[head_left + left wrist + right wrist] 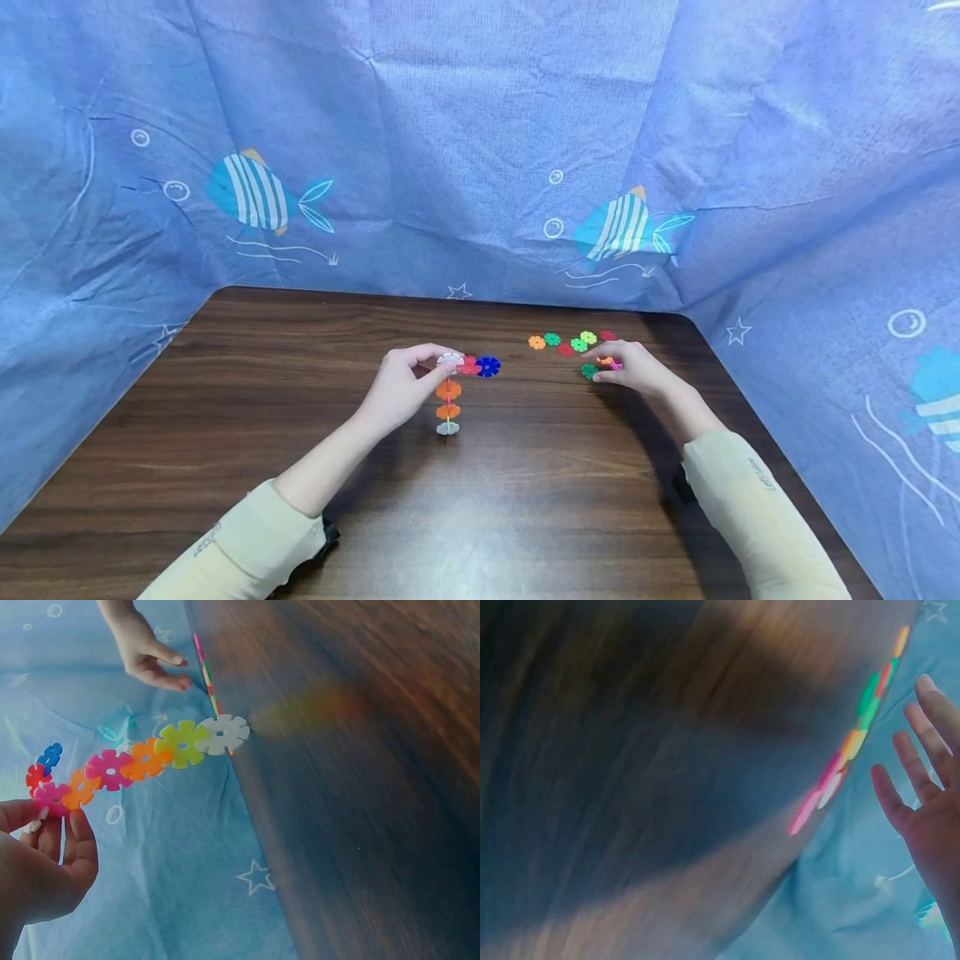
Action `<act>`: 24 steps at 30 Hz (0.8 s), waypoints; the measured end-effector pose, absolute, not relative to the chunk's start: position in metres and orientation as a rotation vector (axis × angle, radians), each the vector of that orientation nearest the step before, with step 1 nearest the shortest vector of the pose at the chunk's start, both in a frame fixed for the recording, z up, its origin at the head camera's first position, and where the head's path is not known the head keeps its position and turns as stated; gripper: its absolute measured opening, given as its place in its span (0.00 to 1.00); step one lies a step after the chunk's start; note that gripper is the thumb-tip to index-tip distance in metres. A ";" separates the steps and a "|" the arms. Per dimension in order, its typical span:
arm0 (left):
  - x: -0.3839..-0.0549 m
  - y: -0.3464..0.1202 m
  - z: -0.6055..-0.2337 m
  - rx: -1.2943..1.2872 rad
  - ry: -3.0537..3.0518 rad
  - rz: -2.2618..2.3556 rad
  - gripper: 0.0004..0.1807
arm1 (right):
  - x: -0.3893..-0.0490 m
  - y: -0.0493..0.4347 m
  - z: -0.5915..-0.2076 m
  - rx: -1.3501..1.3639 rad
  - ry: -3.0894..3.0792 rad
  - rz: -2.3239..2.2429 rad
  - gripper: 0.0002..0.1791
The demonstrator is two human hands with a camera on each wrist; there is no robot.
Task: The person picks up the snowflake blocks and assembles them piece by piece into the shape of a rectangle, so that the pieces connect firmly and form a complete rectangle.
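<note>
My left hand (401, 383) pinches the top of a chain of interlocked plastic snowflake discs, at the pink disc (49, 795) in the left wrist view. The chain hangs below the fingers through orange (448, 389), magenta (109, 770) and yellow-green (181, 744) discs to a white disc (447, 428) at the bottom. From the top, a red disc (469, 365) and a dark blue disc (488, 367) stick out to the right. My right hand (633, 367) hovers over loose discs, fingers spread with nothing between them; a green disc (588, 372) lies by its fingertips.
Several loose discs lie flat at the back right of the brown wooden table (300, 367), among them an orange disc (537, 342) and a yellow-green disc (588, 337). A blue fish-print curtain (465, 125) stands behind the table and along both sides.
</note>
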State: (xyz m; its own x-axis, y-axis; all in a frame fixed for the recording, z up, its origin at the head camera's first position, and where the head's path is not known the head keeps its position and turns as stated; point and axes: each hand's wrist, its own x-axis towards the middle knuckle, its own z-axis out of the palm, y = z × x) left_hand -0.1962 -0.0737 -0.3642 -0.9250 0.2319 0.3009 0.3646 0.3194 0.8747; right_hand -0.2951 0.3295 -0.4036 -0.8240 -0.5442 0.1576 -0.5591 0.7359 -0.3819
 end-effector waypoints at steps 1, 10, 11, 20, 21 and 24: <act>-0.196 -0.074 -0.365 -0.559 -2.451 -1.677 0.09 | -0.297 0.331 -0.406 0.917 -2.895 0.646 0.20; -0.196 -0.073 -0.364 -0.561 -2.459 -1.698 0.09 | -0.308 0.339 -0.419 0.825 -2.932 0.670 0.18; -0.196 -0.073 -0.364 -0.557 -2.462 -1.697 0.09 | -0.309 0.339 -0.420 0.816 -2.944 0.663 0.17; -0.195 -0.074 -0.363 -0.549 -2.468 -1.680 0.09 | -0.314 0.336 -0.426 0.798 -2.993 0.583 0.15; -0.194 -0.074 -0.362 -0.549 -2.465 -1.680 0.09 | -0.315 0.335 -0.426 0.795 -2.995 0.573 0.15; -0.193 -0.073 -0.361 -0.550 -2.461 -1.681 0.09 | -0.315 0.334 -0.426 0.766 -3.002 0.568 0.14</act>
State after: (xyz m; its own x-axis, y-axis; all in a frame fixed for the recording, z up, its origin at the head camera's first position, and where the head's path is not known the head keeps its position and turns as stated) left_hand -0.1934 -0.0731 -0.3610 -0.9281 0.2322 0.2909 0.3554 0.3208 0.8779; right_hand -0.3155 0.3343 -0.4263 -0.8817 -0.4650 0.0797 -0.4620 0.8166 -0.3460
